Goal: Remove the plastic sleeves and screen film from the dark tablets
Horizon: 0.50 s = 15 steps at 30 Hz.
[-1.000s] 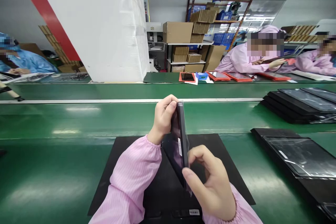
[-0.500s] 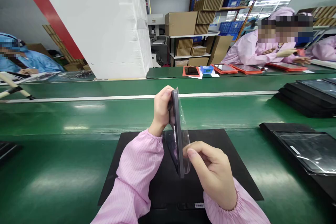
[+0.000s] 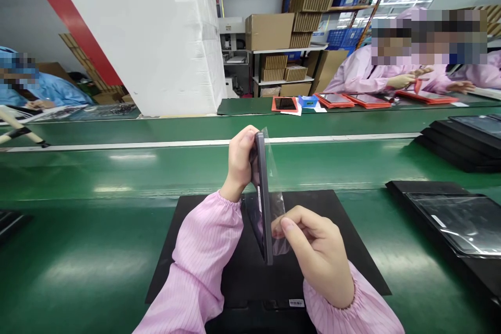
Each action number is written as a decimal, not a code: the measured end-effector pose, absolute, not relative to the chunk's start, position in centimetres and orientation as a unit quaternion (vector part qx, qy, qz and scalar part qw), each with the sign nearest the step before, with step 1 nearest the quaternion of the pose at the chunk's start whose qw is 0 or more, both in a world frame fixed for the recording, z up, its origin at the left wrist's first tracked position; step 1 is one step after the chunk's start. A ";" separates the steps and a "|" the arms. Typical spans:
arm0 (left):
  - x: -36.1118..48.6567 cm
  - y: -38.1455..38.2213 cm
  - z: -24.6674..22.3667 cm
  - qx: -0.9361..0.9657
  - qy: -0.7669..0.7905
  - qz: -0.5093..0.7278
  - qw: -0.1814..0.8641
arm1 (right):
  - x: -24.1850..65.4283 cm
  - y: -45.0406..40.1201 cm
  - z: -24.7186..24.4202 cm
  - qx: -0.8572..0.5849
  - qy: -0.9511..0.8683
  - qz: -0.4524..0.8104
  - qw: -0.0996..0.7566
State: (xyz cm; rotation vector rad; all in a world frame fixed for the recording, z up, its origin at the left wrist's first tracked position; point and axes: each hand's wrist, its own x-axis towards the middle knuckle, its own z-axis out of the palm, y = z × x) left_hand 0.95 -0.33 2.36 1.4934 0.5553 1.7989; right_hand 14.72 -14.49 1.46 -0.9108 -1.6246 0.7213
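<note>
A dark tablet [image 3: 265, 198] is held on edge above a black mat [image 3: 356, 248], its far end gripped by the left hand [image 3: 240, 159]. Clear film [image 3: 279, 245], pinched by the right hand [image 3: 321, 250], has been drawn slightly farther out — apparently partly loosened.

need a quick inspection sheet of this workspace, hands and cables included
surface: green bench with black mat
handled items: dark device held on edge; clear film along its right side
clutter: dark panel at right, dark stack beyond it
hands: left hand grips the device's far upper end; right hand pinches the film
cables: nothing seen for certain
surroundings: co-worker in blue, co-workers in pink, cardboard boxes, white pillar
</note>
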 end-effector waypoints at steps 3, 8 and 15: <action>0.9 -0.3 2.3 0.581 0.216 0.698 0.359 | 14.7 -14.5 1.5 -0.384 -0.682 0.307 0.541; 0.9 -0.5 2.4 0.584 0.233 0.692 0.354 | 14.7 -14.4 1.5 -0.381 -0.684 0.308 0.541; 1.3 -0.7 2.4 0.588 0.230 0.691 0.353 | 14.9 -14.5 1.4 -0.374 -0.692 0.299 0.540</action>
